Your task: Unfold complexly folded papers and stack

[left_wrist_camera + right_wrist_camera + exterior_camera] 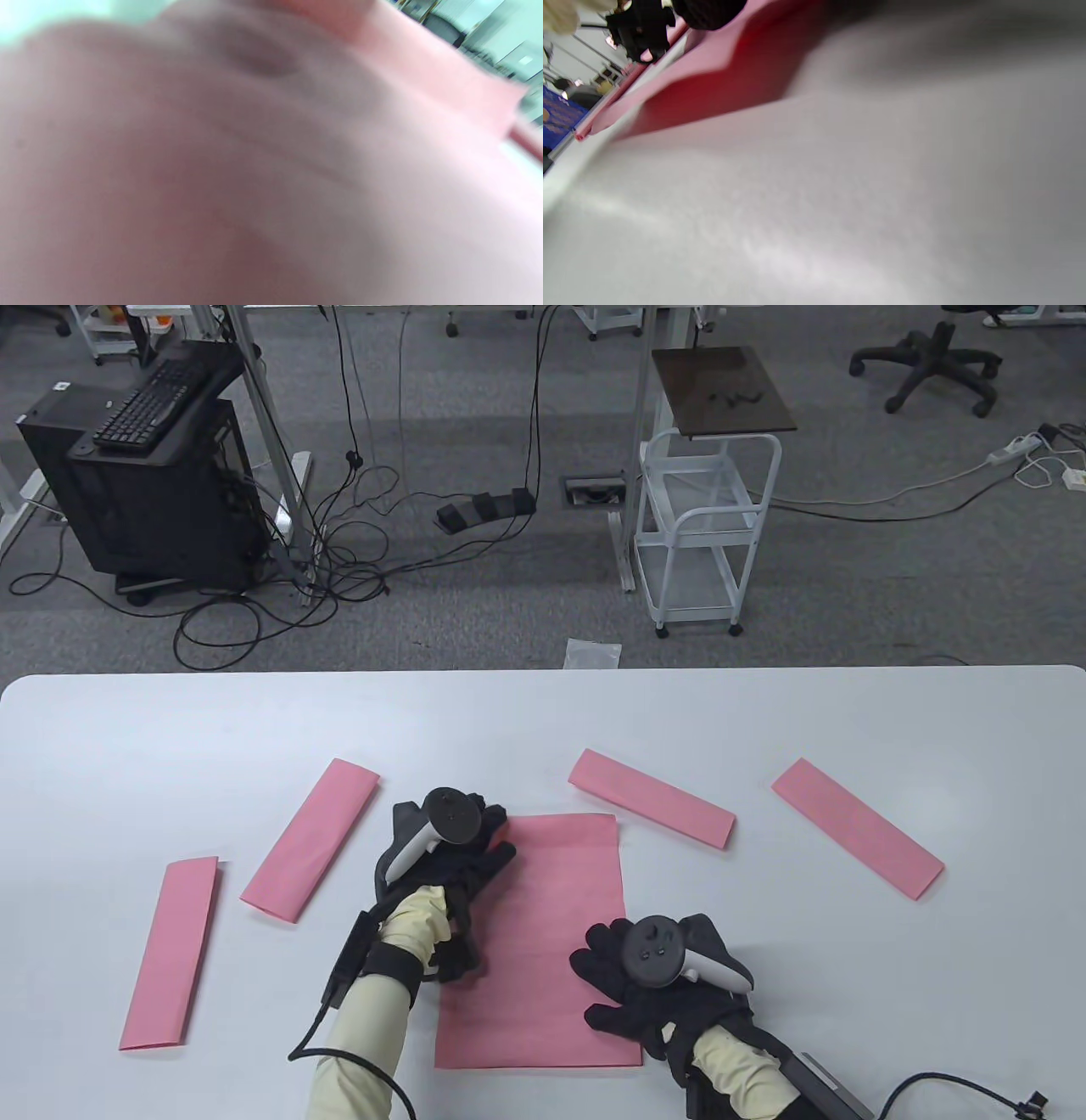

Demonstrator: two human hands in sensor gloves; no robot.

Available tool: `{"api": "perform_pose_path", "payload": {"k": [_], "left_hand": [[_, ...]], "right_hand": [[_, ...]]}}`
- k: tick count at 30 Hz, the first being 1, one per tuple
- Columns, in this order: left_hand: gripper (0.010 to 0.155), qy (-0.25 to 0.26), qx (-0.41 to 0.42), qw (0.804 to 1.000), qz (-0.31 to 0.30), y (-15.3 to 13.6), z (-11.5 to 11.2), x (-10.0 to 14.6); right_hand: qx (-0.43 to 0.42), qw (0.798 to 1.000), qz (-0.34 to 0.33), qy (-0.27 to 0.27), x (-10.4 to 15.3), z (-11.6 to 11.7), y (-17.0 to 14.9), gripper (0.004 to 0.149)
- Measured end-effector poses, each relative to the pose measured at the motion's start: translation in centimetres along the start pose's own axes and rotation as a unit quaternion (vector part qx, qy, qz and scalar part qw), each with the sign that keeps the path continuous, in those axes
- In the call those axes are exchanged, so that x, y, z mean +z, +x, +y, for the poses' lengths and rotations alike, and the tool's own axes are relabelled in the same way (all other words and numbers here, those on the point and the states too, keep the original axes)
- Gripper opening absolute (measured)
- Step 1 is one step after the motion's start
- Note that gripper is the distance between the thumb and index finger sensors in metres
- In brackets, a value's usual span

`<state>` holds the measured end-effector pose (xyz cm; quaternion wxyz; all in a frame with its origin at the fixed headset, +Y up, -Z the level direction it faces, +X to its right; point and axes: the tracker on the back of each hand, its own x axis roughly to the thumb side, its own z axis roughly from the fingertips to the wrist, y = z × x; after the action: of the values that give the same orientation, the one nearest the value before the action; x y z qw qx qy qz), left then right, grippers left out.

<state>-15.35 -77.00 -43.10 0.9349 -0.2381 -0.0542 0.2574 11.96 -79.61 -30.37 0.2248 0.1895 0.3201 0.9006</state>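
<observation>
Your left hand (pixel 454 857) lies on the upper left part of the unfolded pink sheet (pixel 543 933), which is spread flat on the white counter (pixel 543 712) near its front edge, at about 6 o'clock from the counter's middle. The fingers are stretched out toward 1 o'clock and rest on the paper, so this grip is loose and flat and closes on nothing. Your right hand (pixel 657 984) lies on the sheet's right edge, lower down, with its fingers spread toward 10 o'clock; it too presses down with a flat grip, though the tracker on its back hides the palm and you cannot tell whether a fingertip catches the paper's edge. Four folded pink strips lie around the sheet, all apart from it. One folded strip (pixel 170 954) lies at 9 o'clock near the counter's left side, almost upright in the table view. A second folded strip (pixel 311 838) leans toward 1 o'clock just left of your left hand. A third folded strip (pixel 652 797) lies at 1 o'clock from the sheet, slanting down to the right, and a fourth folded strip (pixel 857 827) lies at 3 o'clock, slanting the same way. The left wrist view is a blur of pink paper (pixel 424 63) close to the lens. The right wrist view shows the counter surface (pixel 814 212) up close with the sheet's lifted edge (pixel 721 72) and a gloved hand (pixel 642 25) at the top left.
</observation>
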Motion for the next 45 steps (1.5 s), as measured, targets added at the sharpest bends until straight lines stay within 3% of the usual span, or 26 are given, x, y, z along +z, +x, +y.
{"api": "perform_pose_path", "payload": {"k": [9, 13, 22, 29, 35, 41, 45], "left_hand": [[0.067, 0.046, -0.061, 0.993, -0.095, 1.9, 0.4, 7.0], [0.067, 0.051, -0.061, 0.992, -0.102, 2.3, -1.5, 10.3], [0.071, 0.056, -0.042, 0.994, -0.086, 2.1, -5.4, 15.3], [0.072, 0.077, -0.019, 0.994, -0.074, 1.8, -6.8, 16.6], [0.073, 0.075, 0.003, 0.994, -0.081, 1.9, -7.1, 16.8], [0.073, 0.083, 0.002, 0.992, -0.093, 1.9, -6.8, 17.0], [0.073, 0.081, -0.003, 0.992, -0.099, 1.9, -6.9, 17.0]], "right_hand": [[-0.077, 0.994, 0.009, -0.073, 2.0, -4.2, -1.3, 0.069], [-0.079, 0.987, 0.057, -0.126, 2.9, -7.7, -3.4, 0.071], [-0.139, 0.963, 0.173, -0.153, 4.8, -13.9, -10.1, 0.075], [-0.138, 0.938, 0.248, -0.197, 6.4, -17.7, -14.3, 0.075], [-0.157, 0.904, 0.325, -0.227, 7.1, -20.0, -18.9, 0.077], [-0.199, 0.874, 0.368, -0.246, 7.0, -20.7, -22.9, 0.083], [-0.221, 0.876, 0.370, -0.215, 6.5, -20.3, -24.6, 0.088]]}}
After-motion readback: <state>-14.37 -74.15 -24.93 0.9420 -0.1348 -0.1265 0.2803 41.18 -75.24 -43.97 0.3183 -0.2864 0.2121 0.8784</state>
